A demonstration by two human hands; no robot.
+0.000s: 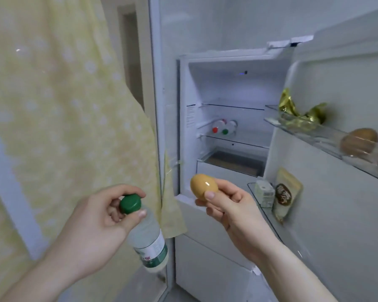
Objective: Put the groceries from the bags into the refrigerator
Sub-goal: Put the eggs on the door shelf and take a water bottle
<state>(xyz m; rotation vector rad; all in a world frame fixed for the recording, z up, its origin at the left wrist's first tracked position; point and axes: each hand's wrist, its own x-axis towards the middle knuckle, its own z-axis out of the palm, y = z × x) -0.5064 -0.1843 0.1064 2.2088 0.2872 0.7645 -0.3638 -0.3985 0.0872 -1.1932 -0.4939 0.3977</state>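
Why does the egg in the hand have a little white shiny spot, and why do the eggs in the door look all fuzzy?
Head view: the shiny spot on the held egg is glare from a light. The eggs in the door shelf sit near the picture's edge, where this wide-angle view is blurry and stretched. The fridge interior glows bright white; the bottles deep inside look soft too.

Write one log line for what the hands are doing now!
left hand: holds bottle | right hand: holds egg | fridge door: open
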